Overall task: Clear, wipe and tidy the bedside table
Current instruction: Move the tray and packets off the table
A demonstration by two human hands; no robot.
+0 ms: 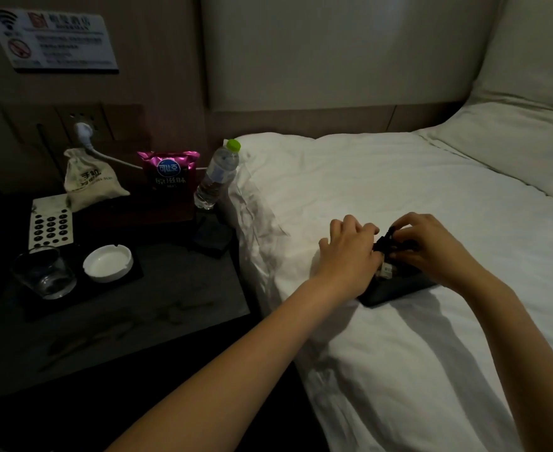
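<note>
The dark bedside table stands left of the bed. On it are a cloth pouch, a pink snack bag, a water bottle with a green cap, a white ashtray, a glass, a white card with black dots and a dark flat object. Over on the bed, a black tray lies on the sheet. My left hand and my right hand both pinch small dark packets above the tray.
A white plug sits in the wall socket, and its cable runs behind the snack bag. A notice sign hangs on the wall. White pillows lie at the bed's far right. The padded headboard rises behind.
</note>
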